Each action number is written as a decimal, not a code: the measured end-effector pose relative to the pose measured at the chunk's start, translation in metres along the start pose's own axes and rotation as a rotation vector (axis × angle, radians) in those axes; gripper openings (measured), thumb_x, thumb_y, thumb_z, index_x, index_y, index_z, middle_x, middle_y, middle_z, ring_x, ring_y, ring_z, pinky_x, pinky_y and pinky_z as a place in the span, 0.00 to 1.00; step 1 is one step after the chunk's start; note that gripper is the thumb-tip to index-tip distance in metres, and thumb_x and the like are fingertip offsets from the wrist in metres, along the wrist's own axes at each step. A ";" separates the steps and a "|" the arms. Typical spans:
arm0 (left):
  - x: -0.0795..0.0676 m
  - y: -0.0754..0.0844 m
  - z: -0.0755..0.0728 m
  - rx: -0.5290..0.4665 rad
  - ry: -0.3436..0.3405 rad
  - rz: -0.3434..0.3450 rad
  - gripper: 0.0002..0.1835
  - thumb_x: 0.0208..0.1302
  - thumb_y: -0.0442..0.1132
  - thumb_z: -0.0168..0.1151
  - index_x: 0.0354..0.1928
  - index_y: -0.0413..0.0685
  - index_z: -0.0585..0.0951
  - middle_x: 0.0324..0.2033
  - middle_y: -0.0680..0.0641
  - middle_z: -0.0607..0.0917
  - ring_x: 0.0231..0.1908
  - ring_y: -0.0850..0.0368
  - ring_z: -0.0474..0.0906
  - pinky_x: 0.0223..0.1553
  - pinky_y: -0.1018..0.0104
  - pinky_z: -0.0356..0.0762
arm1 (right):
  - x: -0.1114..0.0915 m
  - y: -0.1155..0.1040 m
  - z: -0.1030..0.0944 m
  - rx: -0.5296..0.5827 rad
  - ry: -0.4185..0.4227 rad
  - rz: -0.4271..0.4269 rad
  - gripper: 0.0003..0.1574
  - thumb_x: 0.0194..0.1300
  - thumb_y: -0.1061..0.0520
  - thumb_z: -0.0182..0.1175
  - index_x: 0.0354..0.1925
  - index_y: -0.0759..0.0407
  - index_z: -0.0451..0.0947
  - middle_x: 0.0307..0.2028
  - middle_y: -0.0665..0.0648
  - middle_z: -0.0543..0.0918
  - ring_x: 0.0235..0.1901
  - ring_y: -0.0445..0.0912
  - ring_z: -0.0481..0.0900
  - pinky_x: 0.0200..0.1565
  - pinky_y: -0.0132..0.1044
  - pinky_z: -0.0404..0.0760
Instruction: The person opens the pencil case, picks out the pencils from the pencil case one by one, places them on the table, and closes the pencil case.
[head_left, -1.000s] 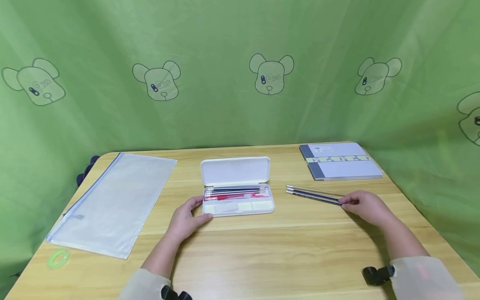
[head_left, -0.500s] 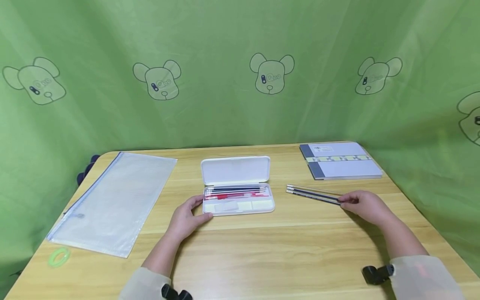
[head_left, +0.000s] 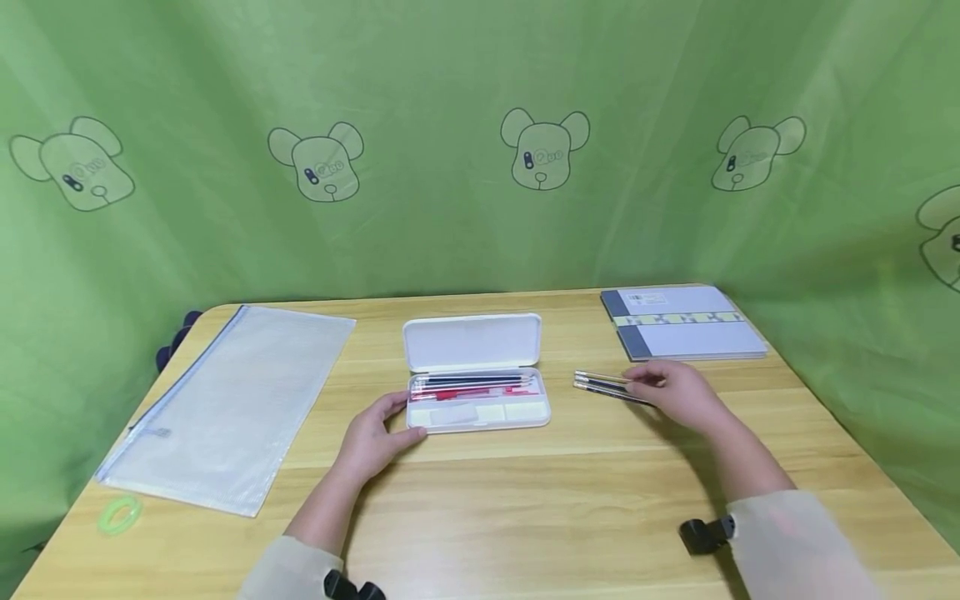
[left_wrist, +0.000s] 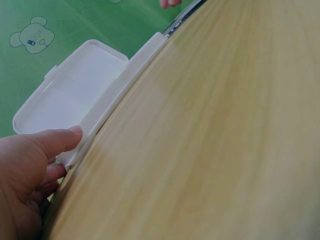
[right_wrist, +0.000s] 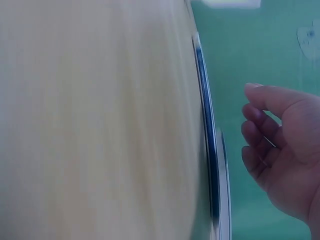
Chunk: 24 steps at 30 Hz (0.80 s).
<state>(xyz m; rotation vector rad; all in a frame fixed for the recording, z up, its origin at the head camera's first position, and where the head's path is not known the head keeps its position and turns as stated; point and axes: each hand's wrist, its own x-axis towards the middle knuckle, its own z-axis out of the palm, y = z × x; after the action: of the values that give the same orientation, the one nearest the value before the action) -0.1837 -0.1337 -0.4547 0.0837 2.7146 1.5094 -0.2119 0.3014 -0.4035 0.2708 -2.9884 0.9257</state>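
A white pencil case (head_left: pixel 472 342) lies with its lid raised in the middle of the table. Inside are dark pencils (head_left: pixel 472 380), red pens (head_left: pixel 465 392) and a whitish eraser-like block (head_left: pixel 452 414). My left hand (head_left: pixel 371 442) holds the case's left end, thumb on the front edge, fingers at the side, as the left wrist view also shows. To the right, several pencils (head_left: pixel 596 386) lie side by side on the table. My right hand (head_left: pixel 678 396) is over their right part, hiding it. In the right wrist view its fingers are loosely bent, apart from the pencils, with nothing between them.
A notebook (head_left: pixel 697 337) with a patterned band lies at the back right. On the left are a clear zip pouch (head_left: pixel 232 408) and a green ring (head_left: pixel 118 514). A green curtain (head_left: pixel 450 233) stands behind the table (head_left: pixel 525 517).
My right hand has let go of the pencils' right ends and moved left and slightly back over them. The pencils and my left hand on the case stay in place.
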 end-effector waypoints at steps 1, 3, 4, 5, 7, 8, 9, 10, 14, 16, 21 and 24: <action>0.000 0.000 0.000 -0.004 -0.001 -0.002 0.35 0.54 0.43 0.74 0.64 0.43 0.74 0.62 0.42 0.79 0.69 0.44 0.67 0.74 0.47 0.58 | 0.003 -0.005 0.003 0.014 -0.002 -0.010 0.18 0.65 0.54 0.63 0.50 0.63 0.82 0.41 0.60 0.85 0.43 0.51 0.80 0.48 0.43 0.78; 0.000 0.000 0.000 -0.006 -0.003 -0.001 0.35 0.54 0.43 0.74 0.64 0.43 0.74 0.62 0.42 0.79 0.69 0.44 0.67 0.74 0.47 0.58 | 0.010 -0.013 0.010 0.035 -0.007 -0.023 0.18 0.65 0.55 0.64 0.49 0.63 0.82 0.41 0.59 0.86 0.43 0.50 0.80 0.47 0.42 0.79; 0.000 0.000 0.000 -0.006 -0.003 -0.001 0.35 0.54 0.43 0.74 0.64 0.43 0.74 0.62 0.42 0.79 0.69 0.44 0.67 0.74 0.47 0.58 | 0.013 -0.016 0.014 0.043 -0.010 -0.029 0.17 0.65 0.55 0.64 0.49 0.63 0.82 0.40 0.59 0.86 0.43 0.50 0.80 0.47 0.41 0.79; 0.000 0.000 0.000 -0.007 -0.004 -0.002 0.35 0.54 0.43 0.74 0.64 0.43 0.74 0.62 0.42 0.79 0.69 0.44 0.67 0.74 0.47 0.58 | 0.015 -0.020 0.017 0.051 -0.013 -0.034 0.17 0.64 0.56 0.64 0.49 0.63 0.83 0.40 0.58 0.86 0.43 0.49 0.80 0.47 0.41 0.79; 0.000 -0.001 0.001 -0.009 -0.006 -0.005 0.35 0.54 0.43 0.74 0.64 0.43 0.74 0.62 0.42 0.79 0.69 0.44 0.67 0.74 0.47 0.58 | 0.021 -0.028 0.025 0.064 -0.019 -0.043 0.16 0.64 0.56 0.64 0.48 0.63 0.83 0.41 0.58 0.86 0.43 0.49 0.80 0.48 0.41 0.79; 0.001 -0.001 0.001 -0.007 -0.005 -0.005 0.35 0.54 0.43 0.74 0.64 0.43 0.74 0.62 0.42 0.79 0.69 0.44 0.67 0.74 0.47 0.58 | 0.023 -0.032 0.028 0.074 -0.021 -0.046 0.16 0.64 0.57 0.64 0.48 0.62 0.83 0.41 0.59 0.86 0.43 0.50 0.80 0.48 0.42 0.79; 0.001 -0.001 0.001 -0.007 -0.005 -0.005 0.35 0.54 0.43 0.74 0.64 0.43 0.74 0.62 0.42 0.79 0.69 0.44 0.67 0.74 0.47 0.58 | 0.026 -0.035 0.032 0.081 -0.024 -0.047 0.16 0.64 0.57 0.64 0.48 0.62 0.83 0.42 0.59 0.86 0.44 0.50 0.80 0.49 0.43 0.80; 0.001 -0.001 0.001 -0.007 -0.005 -0.004 0.35 0.54 0.43 0.74 0.64 0.43 0.74 0.62 0.42 0.79 0.69 0.44 0.67 0.74 0.47 0.58 | 0.028 -0.039 0.035 0.087 -0.026 -0.051 0.16 0.64 0.57 0.64 0.48 0.62 0.83 0.42 0.59 0.85 0.44 0.50 0.80 0.50 0.44 0.80; 0.001 -0.001 0.000 0.000 -0.001 0.003 0.35 0.54 0.43 0.74 0.64 0.43 0.74 0.62 0.42 0.79 0.69 0.44 0.67 0.73 0.47 0.59 | 0.036 -0.054 0.048 0.118 -0.035 -0.057 0.15 0.64 0.58 0.64 0.48 0.62 0.83 0.43 0.60 0.85 0.45 0.51 0.80 0.51 0.46 0.80; 0.001 -0.001 0.000 0.001 0.000 0.004 0.35 0.54 0.43 0.74 0.64 0.43 0.74 0.61 0.42 0.79 0.69 0.44 0.68 0.73 0.47 0.59 | 0.040 -0.061 0.054 0.134 -0.044 -0.058 0.15 0.64 0.58 0.64 0.48 0.62 0.83 0.42 0.60 0.84 0.44 0.50 0.79 0.50 0.45 0.80; 0.001 -0.002 0.000 -0.002 0.001 0.006 0.34 0.54 0.42 0.74 0.64 0.43 0.74 0.61 0.41 0.79 0.68 0.44 0.68 0.73 0.48 0.59 | 0.048 -0.078 0.066 0.174 -0.071 -0.071 0.14 0.63 0.59 0.64 0.46 0.62 0.84 0.41 0.59 0.84 0.42 0.49 0.78 0.44 0.37 0.77; 0.001 -0.003 0.000 0.000 0.003 0.012 0.34 0.54 0.42 0.74 0.63 0.42 0.74 0.61 0.41 0.80 0.68 0.43 0.68 0.73 0.47 0.60 | 0.053 -0.085 0.073 0.177 -0.090 -0.078 0.13 0.63 0.60 0.64 0.45 0.62 0.84 0.39 0.59 0.85 0.39 0.48 0.77 0.40 0.34 0.77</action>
<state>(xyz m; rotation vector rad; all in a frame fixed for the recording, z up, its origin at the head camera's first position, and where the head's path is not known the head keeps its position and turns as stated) -0.1843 -0.1349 -0.4573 0.0982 2.7214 1.5135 -0.2462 0.1825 -0.4133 0.4381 -2.9525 1.2019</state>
